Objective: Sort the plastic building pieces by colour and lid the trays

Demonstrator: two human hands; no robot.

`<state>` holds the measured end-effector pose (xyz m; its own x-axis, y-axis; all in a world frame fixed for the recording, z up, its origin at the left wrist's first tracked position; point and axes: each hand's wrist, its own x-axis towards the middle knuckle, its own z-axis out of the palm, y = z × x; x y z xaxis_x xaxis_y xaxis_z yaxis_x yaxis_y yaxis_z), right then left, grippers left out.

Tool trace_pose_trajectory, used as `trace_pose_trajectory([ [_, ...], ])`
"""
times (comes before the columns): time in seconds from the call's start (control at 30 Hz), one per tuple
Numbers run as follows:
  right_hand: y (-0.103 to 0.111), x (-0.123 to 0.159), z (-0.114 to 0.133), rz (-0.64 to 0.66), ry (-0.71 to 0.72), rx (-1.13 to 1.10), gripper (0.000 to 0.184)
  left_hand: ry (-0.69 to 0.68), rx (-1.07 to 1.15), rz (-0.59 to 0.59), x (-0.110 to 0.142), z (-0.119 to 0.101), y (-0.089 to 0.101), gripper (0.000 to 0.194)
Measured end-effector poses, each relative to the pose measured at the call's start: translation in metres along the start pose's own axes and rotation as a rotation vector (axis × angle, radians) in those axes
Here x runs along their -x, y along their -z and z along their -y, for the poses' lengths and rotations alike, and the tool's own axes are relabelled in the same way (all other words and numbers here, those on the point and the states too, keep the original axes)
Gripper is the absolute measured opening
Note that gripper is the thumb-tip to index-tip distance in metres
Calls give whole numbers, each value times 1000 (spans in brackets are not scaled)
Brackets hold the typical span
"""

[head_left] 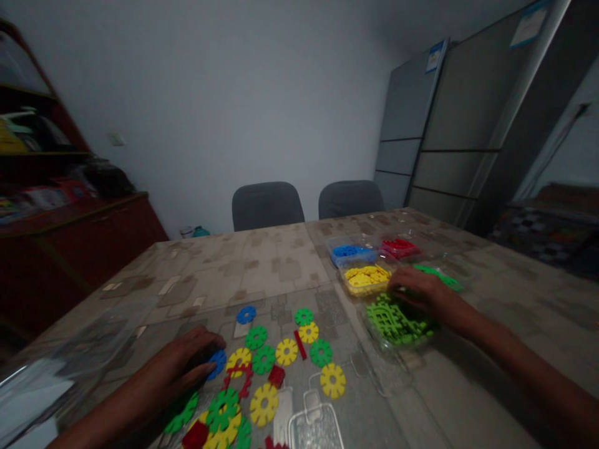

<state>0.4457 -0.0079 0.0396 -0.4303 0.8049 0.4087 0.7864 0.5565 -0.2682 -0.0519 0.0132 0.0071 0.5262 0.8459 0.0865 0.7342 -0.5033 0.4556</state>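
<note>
The patterned table (224,265) stood before grey chairs (267,207) and a pale wall (248,93). On it, the left hand (197,353) partly covered a blue disc (218,364); the right hand (417,289), at the boxed green pieces (393,321), had its fingertips hidden. Whether either pinched anything, I couldn't tell.

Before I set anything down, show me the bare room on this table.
The widest bare stretch of tablecloth lies between the far blue disc and the grey chairs. Another lies right of the trays, beyond the right forearm. It is crowded near the left hand, where discs overlap, and around the right hand, among the trays.
</note>
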Motion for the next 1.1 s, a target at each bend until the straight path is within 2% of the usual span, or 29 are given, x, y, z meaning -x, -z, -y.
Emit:
trace_pose_trajectory([
  [0.1,-4,-1,1,20,5,5,22,30,0,70,0,-4,4,25],
  [0.33,-3,1,3,60,2,44,24,52,-1,69,0,-11,7,24],
  [0.47,-7,0,2,86,2,35,21,56,-20,71,-1,-9,5,24],
  [0.73,5,0,0,78,-50,57,18,52,15,41,2,-3,4,22],
  [0.9,3,3,-3,94,-60,85,17,35,20,59,2,1,2,23],
  [1.1,8,5,-4,84,-91,130,22,27,5,58,1,1,2,22],
])
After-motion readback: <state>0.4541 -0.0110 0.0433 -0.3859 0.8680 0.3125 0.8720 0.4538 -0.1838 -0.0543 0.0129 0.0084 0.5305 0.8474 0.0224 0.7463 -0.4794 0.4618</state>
